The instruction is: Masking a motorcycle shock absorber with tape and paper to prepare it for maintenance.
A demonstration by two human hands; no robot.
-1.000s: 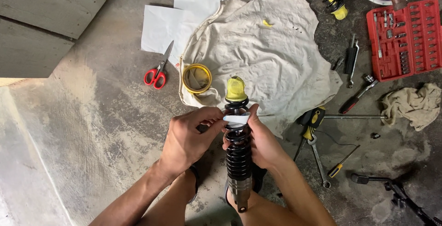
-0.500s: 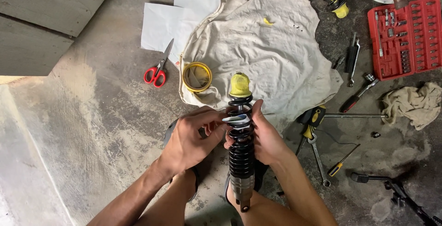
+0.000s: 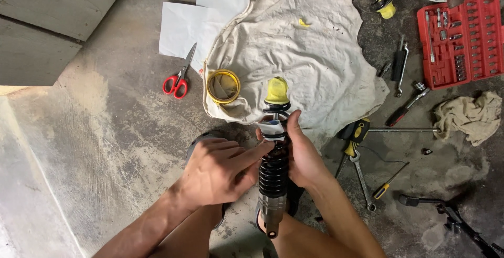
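Sockets are held in the red case (image 3: 462, 40) at the floor's top right edge; the shock absorber (image 3: 273, 174) is clasped by the right hand (image 3: 304, 155), with left hand (image 3: 218, 171) fingertips pressed on it.

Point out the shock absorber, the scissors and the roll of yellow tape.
shock absorber (image 3: 273, 171), head view, on its black coil spring.
scissors (image 3: 176, 84), head view, on the red handles.
roll of yellow tape (image 3: 223, 86), head view, on its ring.

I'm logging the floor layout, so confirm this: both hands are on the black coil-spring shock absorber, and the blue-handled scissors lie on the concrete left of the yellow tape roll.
One detail is wrong: the scissors have red handles, not blue, as the head view shows. The rest stands: left hand and right hand are on the shock absorber, and the scissors lie left of the yellow tape roll.
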